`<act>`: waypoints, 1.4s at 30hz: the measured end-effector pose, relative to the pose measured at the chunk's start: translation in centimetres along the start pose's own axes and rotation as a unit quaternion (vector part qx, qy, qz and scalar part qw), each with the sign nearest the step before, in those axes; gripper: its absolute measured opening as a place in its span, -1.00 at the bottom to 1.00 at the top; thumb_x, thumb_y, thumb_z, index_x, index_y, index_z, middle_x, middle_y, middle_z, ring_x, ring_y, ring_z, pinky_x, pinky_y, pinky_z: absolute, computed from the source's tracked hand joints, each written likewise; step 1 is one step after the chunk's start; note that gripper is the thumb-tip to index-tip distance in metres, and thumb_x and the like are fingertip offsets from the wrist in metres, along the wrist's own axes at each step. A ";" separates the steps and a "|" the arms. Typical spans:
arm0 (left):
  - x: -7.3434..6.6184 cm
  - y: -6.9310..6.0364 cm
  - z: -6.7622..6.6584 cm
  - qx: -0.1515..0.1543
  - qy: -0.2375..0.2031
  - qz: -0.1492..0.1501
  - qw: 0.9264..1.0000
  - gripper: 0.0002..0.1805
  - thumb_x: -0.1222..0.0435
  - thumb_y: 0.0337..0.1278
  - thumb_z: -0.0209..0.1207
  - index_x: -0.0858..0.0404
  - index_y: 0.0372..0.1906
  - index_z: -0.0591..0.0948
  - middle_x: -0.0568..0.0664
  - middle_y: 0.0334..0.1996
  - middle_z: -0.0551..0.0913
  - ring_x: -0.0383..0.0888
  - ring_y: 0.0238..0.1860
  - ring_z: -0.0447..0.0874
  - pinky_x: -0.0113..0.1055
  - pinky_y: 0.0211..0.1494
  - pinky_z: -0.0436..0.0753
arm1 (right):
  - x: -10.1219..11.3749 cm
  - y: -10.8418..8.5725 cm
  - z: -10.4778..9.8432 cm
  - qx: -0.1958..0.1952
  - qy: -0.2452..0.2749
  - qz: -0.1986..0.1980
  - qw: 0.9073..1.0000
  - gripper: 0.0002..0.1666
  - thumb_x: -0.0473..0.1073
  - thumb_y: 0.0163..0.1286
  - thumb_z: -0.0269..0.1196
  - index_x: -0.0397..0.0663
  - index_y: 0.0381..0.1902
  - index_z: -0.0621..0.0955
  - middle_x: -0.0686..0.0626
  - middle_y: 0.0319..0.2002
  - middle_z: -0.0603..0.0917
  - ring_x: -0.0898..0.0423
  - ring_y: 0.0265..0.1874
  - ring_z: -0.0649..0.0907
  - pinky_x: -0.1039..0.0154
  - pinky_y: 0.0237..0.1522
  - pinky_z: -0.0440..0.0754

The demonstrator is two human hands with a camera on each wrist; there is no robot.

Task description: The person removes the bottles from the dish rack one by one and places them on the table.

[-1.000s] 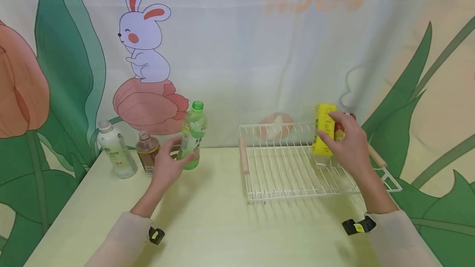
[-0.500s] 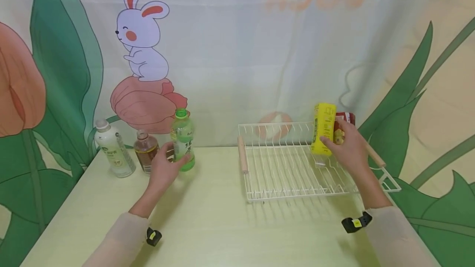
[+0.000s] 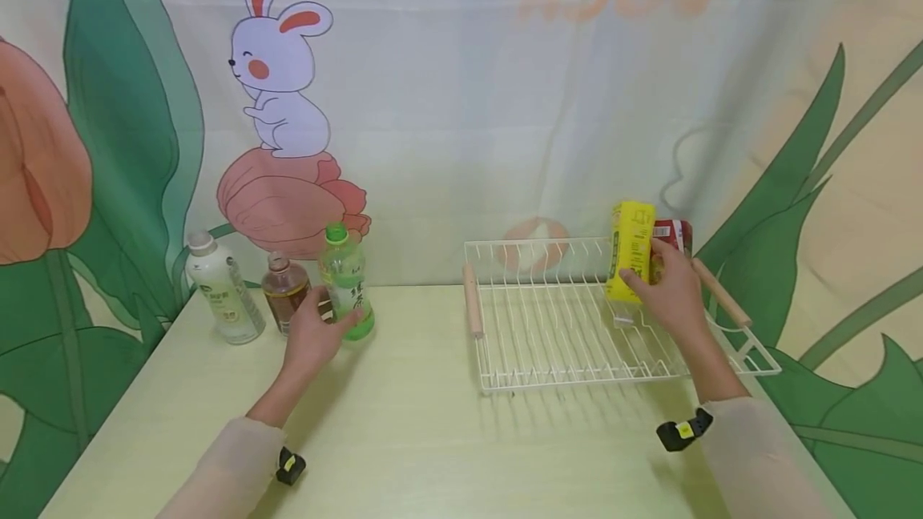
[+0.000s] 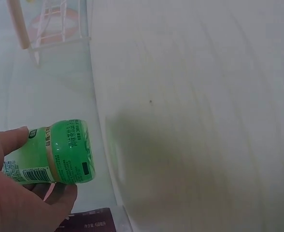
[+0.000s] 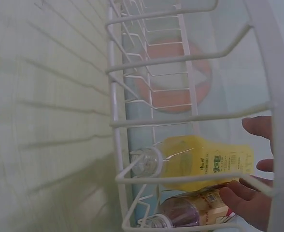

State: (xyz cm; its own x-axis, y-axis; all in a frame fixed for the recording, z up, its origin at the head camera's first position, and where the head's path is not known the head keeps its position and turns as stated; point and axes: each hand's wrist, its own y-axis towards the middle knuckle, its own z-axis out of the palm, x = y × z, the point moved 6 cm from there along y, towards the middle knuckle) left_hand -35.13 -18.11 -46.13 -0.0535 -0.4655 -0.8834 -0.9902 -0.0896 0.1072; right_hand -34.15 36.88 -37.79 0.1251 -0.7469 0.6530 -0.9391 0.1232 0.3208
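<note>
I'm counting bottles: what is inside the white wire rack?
A yellow bottle and, beside it, a reddish bottle, both neck down. In the head view, the right hand covers much of the reddish bottle.

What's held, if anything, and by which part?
The left hand holds the translucent green plastic bottle around its lower half. Unclear whether the right hand grips the upturned yellow plastic bottle.

A curtained corner, home or studio I can't tell: a pale table (image 3: 433, 455) before me, cartoon rabbit (image 3: 284, 110) and tulip (image 3: 39, 158) printed on the curtain (image 3: 447, 118).
</note>
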 end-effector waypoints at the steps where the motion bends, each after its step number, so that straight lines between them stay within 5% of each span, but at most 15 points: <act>1: 0.1 0.0 -0.1 -0.001 0.003 0.002 1.000 -0.23 0.13 0.42 0.35 0.41 0.50 0.31 0.36 0.46 0.41 0.32 0.47 0.41 0.12 0.45 0.52 | 0.0 0.1 0.1 0.001 0.000 -0.001 1.000 -0.07 -0.02 0.56 0.34 -0.37 0.61 0.19 -0.47 0.42 0.38 -0.42 0.34 0.47 -0.34 0.20 0.63; 12: 1.1 0.1 0.5 0.005 0.047 0.004 0.999 -0.27 0.15 0.47 0.30 0.48 0.48 0.31 0.42 0.40 0.45 0.35 0.41 0.46 0.20 0.39 0.54 | -1.2 1.2 1.3 0.037 -0.021 0.038 0.998 0.01 -0.02 0.53 0.35 -0.46 0.61 0.11 -0.53 0.45 0.34 -0.44 0.33 0.47 -0.35 0.30 0.55; 21: 1.4 0.3 0.7 0.027 0.076 0.012 0.997 -0.27 0.16 0.48 0.29 0.47 0.49 0.28 0.43 0.38 0.46 0.37 0.41 0.45 0.24 0.41 0.50 | -1.2 1.6 2.1 0.047 -0.046 0.019 0.998 0.09 -0.13 0.42 0.45 -0.50 0.60 0.08 -0.56 0.41 0.34 -0.46 0.29 0.46 -0.39 0.31 0.51; 42: 1.9 0.4 0.8 0.035 0.055 -0.001 0.998 -0.24 0.19 0.49 0.28 0.45 0.54 0.21 0.43 0.46 0.36 0.37 0.48 0.36 0.25 0.48 0.42 | -1.9 1.6 3.1 0.073 -0.065 0.061 0.993 0.08 -0.12 0.40 0.47 -0.40 0.61 0.12 -0.50 0.32 0.42 -0.39 0.15 0.55 -0.31 0.17 0.65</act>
State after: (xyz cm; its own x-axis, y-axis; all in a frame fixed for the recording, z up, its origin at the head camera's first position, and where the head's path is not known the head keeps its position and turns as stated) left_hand -35.77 -18.31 -48.11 -0.0402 -0.5598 -0.8277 -0.9972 -0.0302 0.0689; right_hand -36.84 36.43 -40.63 -0.0266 -0.8108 0.5848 -0.9822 0.1299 0.1354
